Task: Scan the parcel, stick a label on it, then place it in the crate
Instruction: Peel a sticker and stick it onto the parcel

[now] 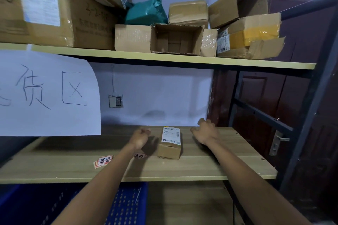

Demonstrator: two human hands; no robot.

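Note:
A small brown cardboard parcel (170,142) with a white shipping label on top lies on the middle wooden shelf (219,166). My left hand (140,138) hovers just left of it, fingers curled loosely and holding nothing. To the parcel's right is my right hand (205,131), with its fingers apart and empty. Neither hand touches the parcel. Red-and-white stickers (103,160) lie on the shelf to the left, and one more sticker (139,155) peeks out beside my left forearm. A blue plastic crate (128,204) sits below the shelf.
The upper shelf (164,59) carries several cardboard boxes, an open empty box (176,39) and a green bag (146,12). A white paper sign (47,93) hangs at left. A dark metal rack post (311,106) and a door stand at right.

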